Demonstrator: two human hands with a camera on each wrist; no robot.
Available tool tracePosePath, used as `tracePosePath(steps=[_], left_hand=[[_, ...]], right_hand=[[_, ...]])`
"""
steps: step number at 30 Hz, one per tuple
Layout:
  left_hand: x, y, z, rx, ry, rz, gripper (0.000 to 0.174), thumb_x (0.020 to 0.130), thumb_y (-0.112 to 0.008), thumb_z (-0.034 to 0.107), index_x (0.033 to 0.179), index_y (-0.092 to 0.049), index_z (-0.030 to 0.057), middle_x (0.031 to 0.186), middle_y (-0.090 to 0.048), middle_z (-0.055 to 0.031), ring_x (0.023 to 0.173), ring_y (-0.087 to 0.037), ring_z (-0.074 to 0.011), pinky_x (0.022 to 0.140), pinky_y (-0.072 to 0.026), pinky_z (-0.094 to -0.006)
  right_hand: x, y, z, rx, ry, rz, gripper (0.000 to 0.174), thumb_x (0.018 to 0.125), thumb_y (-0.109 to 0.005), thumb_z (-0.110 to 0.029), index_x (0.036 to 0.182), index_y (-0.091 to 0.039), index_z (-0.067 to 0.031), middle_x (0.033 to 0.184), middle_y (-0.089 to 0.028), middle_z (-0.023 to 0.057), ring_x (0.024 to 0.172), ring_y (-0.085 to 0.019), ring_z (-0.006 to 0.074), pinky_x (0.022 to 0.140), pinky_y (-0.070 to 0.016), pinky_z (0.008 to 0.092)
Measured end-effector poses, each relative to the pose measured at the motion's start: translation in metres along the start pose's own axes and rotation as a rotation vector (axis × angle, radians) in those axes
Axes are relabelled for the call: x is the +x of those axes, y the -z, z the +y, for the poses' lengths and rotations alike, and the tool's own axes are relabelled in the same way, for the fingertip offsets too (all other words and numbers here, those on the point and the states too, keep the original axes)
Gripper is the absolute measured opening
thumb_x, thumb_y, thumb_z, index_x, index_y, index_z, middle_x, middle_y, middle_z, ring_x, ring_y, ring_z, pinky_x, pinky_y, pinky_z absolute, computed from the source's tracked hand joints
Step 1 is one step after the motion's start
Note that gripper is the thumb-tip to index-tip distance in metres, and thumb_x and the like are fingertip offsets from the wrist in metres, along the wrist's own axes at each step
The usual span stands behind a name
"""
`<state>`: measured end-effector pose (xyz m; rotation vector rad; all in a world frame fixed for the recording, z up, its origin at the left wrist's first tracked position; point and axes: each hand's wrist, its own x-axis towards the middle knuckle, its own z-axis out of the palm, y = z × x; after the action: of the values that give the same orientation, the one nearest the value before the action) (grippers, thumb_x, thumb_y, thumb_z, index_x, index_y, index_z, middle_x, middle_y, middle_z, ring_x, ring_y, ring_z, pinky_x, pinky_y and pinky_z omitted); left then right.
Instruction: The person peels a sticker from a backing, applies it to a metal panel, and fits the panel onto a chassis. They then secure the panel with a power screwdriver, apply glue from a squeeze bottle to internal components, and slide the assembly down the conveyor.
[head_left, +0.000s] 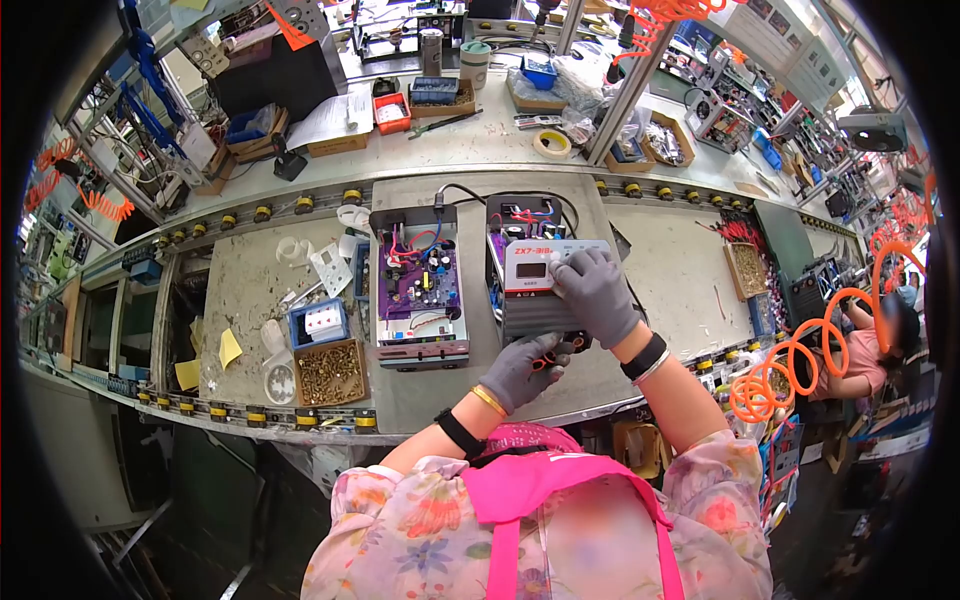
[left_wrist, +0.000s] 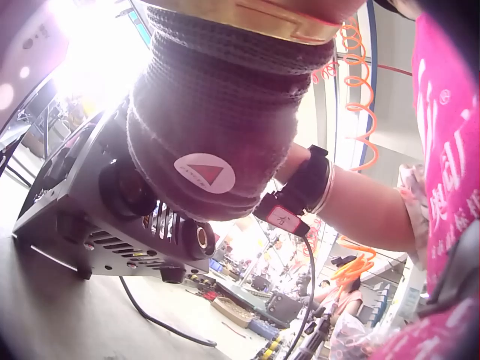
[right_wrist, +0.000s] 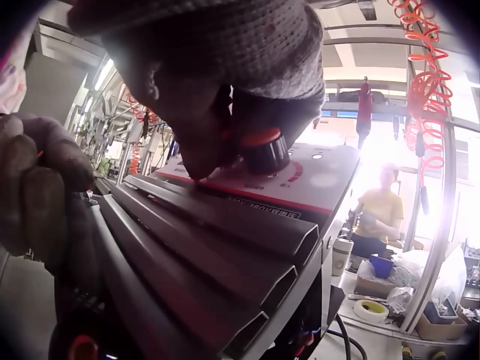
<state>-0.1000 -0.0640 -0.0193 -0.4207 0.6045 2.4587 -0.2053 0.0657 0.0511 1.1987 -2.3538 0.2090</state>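
A grey-cased machine (head_left: 545,312) with a white front panel (head_left: 533,271) stands on the bench, its panel facing up. My gloved right hand (head_left: 598,297) is at the panel, fingers bent around a black knob with an orange top (right_wrist: 264,150), seen close in the right wrist view. Just below the case, my gloved left hand (head_left: 522,375) curls around a small black-and-orange piece (head_left: 543,362), mostly hidden by the fingers. Round sockets (left_wrist: 201,238) stick out of the machine's end beside the left hand. Left of it stands an open machine (head_left: 420,285) with a purple circuit board.
A cardboard box of brass parts (head_left: 331,373) and a blue bin (head_left: 320,323) are at the left. Black cable (head_left: 462,188) loops behind the machines. At the right are a tray of red-tipped wires (head_left: 745,268) and a coiled orange hose (head_left: 770,390). Roller rails (head_left: 263,214) edge the bench.
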Motion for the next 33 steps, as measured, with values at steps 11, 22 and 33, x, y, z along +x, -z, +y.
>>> tracePosePath(steps=[11,22,33], left_hand=[[-0.003,0.011,-0.014,-0.042,-0.017,-0.037,0.023,0.092,-0.053,0.018,0.106,-0.056,0.0001,0.093,-0.06,-0.0095,0.076,-0.054,-0.014,0.062,-0.0451,-0.0245],[-0.05,0.014,-0.028,0.282,0.405,-0.294,0.035,0.091,-0.056,0.019,0.119,-0.05,0.0003,0.099,-0.061,-0.0132,0.08,-0.06,-0.016,0.068,-0.052,-0.0268],[-0.098,0.047,0.011,0.142,0.082,-0.11,0.042,0.09,-0.051,0.01,0.129,-0.042,-0.0012,0.126,-0.049,-0.0146,0.116,-0.05,-0.0256,0.096,-0.0447,-0.0369]], right_hand=[[-0.002,0.028,-0.017,0.193,-0.133,0.044,0.053,0.061,-0.076,-0.025,0.11,-0.061,-0.012,0.092,-0.056,0.005,0.092,-0.054,0.0264,0.085,-0.04,0.0402],[-0.115,-0.034,-0.065,-0.056,-0.055,0.151,0.036,0.078,-0.058,-0.038,0.108,-0.057,-0.0181,0.092,-0.052,0.0,0.088,-0.052,0.0193,0.081,-0.0352,0.0372],[-0.091,0.009,-0.106,0.582,-0.176,0.047,0.041,0.072,-0.068,-0.022,0.11,-0.057,-0.0128,0.098,-0.058,0.0055,0.092,-0.054,0.0245,0.084,-0.0402,0.0394]])
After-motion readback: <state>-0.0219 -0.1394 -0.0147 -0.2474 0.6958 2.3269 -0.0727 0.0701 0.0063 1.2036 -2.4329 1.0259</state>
